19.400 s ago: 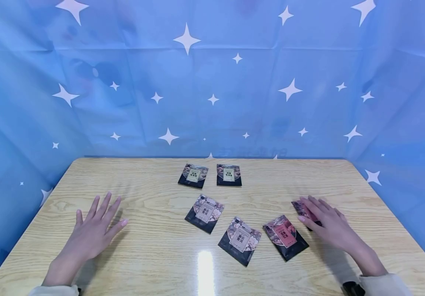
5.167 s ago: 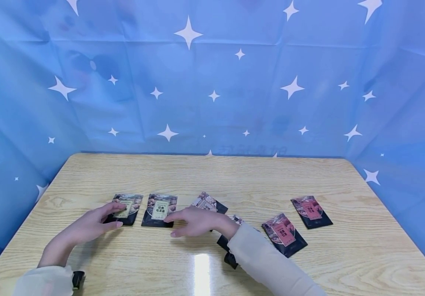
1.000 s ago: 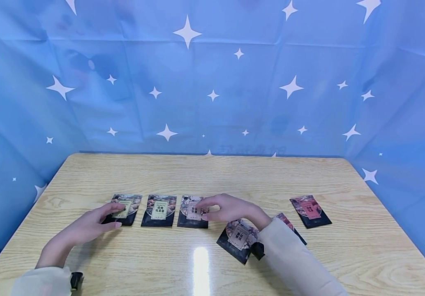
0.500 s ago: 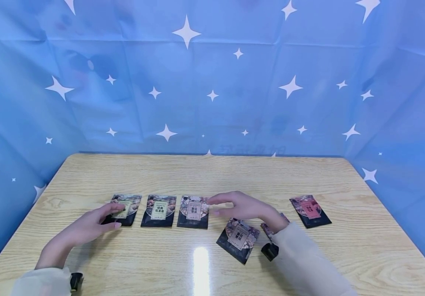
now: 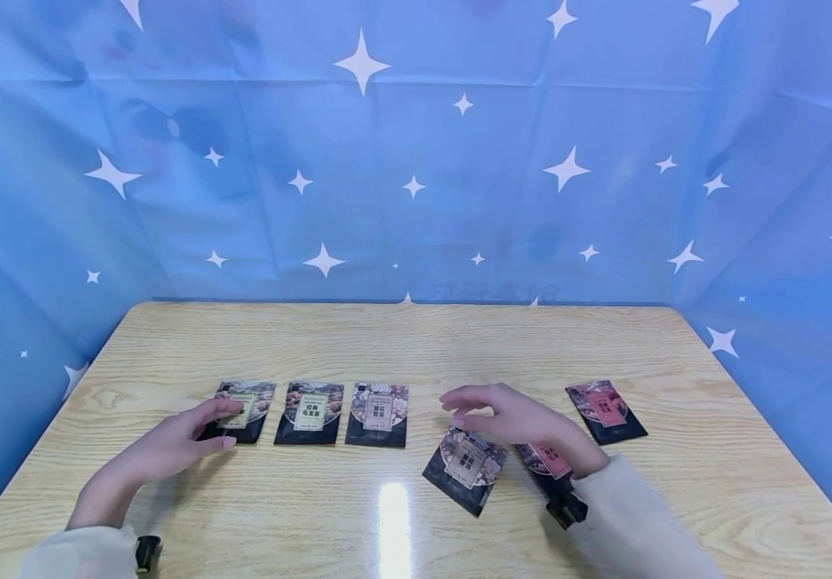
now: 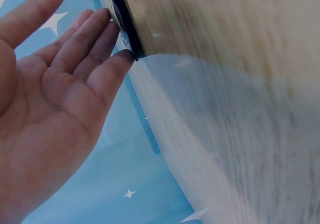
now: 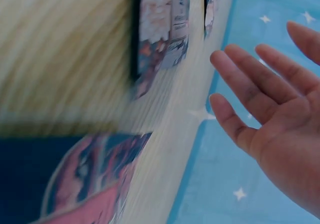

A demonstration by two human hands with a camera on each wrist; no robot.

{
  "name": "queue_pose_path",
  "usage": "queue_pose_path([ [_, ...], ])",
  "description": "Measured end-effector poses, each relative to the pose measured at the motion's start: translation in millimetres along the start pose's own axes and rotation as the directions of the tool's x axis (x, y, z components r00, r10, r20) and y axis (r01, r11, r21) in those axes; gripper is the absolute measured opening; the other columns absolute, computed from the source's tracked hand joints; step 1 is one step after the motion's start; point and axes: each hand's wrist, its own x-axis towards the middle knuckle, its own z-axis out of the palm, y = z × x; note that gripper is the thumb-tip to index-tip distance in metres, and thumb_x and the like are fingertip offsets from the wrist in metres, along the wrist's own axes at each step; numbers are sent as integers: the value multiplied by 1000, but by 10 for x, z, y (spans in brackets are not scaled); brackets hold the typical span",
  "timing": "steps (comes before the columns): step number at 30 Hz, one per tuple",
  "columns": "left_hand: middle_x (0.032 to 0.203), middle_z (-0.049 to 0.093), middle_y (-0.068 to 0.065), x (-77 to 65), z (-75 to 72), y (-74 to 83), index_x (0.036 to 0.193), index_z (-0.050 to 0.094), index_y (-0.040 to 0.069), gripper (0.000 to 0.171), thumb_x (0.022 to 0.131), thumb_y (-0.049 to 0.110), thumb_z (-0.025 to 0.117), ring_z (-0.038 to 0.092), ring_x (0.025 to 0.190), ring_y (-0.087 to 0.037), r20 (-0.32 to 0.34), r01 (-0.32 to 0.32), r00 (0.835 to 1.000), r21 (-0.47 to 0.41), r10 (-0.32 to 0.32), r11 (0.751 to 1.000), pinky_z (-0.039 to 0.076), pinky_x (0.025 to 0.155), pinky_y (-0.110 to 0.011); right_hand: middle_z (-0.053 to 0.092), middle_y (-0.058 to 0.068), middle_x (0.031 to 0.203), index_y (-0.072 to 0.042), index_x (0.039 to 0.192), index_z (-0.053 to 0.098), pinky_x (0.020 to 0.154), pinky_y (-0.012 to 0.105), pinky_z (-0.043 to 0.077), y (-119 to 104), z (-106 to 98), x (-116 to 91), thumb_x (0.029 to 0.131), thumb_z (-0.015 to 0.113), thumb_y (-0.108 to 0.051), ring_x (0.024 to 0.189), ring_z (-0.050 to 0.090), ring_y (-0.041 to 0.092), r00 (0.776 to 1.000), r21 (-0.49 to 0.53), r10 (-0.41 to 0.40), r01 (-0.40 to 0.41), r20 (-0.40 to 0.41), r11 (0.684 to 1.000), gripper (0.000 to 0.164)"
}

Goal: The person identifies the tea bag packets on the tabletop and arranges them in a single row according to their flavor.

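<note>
My left hand [image 5: 170,450] rests its relaxed fingertips on the leftmost tea sachet [image 5: 264,398], which has a pale green label and is partly covered. In the left wrist view, the fingers [image 6: 82,41] touch that sachet's dark edge. Beside it lie a second green-label sachet [image 5: 309,413] and a lilac-label sachet [image 5: 377,415], upright in one row. My right hand [image 5: 513,414], fingers loose and holding nothing, hovers over the far edge of a tilted lilac-label sachet [image 5: 465,469]. In the right wrist view, my right hand [image 7: 280,103] appears apart from the sachets.
A red-label sachet [image 5: 549,462] lies partly hidden under my right wrist. Another red-label sachet [image 5: 607,412] lies askew farther right. The wooden table [image 5: 278,346] ends at a blue star-patterned cloth [image 5: 416,161] behind and at both sides.
Both green-label sachets have moved from the back into a row at left, and one lilac-label sachet has joined them. My right hand has since let go and moved right; the left stays put.
</note>
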Motion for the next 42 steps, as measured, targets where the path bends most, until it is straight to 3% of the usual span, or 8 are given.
queue_pose_path([
  [11,132,38,-31,-1,1,-11,133,37,-7,53,91,18,58,32,122,-49,-2,-4,1000,1,4,1000,34,93,-59,56,15,122,2,132,45,84,32,48,31,48,-303,97,47,-17,109,54,27,1000,40,2,-3,25,999,40],
  [19,133,36,-32,3,-7,-16,134,35,-8,55,91,19,57,31,122,-49,8,-9,1000,-1,9,1000,33,93,-60,59,17,117,7,129,46,81,30,49,57,110,-444,96,47,-14,105,57,26,996,27,-83,82,28,996,39],
  [31,133,37,-31,-5,-13,-10,134,35,-9,55,91,19,57,30,123,-49,9,-15,1000,-15,15,1000,32,93,-60,61,15,112,8,129,45,82,31,49,113,151,-471,96,47,-13,103,58,23,993,41,-110,108,47,993,39],
  [39,133,37,-31,-8,-12,-6,134,35,-8,55,91,19,57,31,122,-49,7,-15,1000,-7,15,1000,32,93,-59,56,19,121,4,127,49,77,29,48,121,117,-464,97,47,-15,105,57,27,998,-21,-67,67,1,998,36],
  [42,133,37,-31,-12,-12,-4,134,35,-8,55,91,19,57,31,123,-49,7,-12,1000,-8,12,1000,33,92,-59,50,20,128,2,129,49,82,35,48,105,125,-469,97,47,-17,109,55,27,999,-22,-46,46,2,999,37],
])
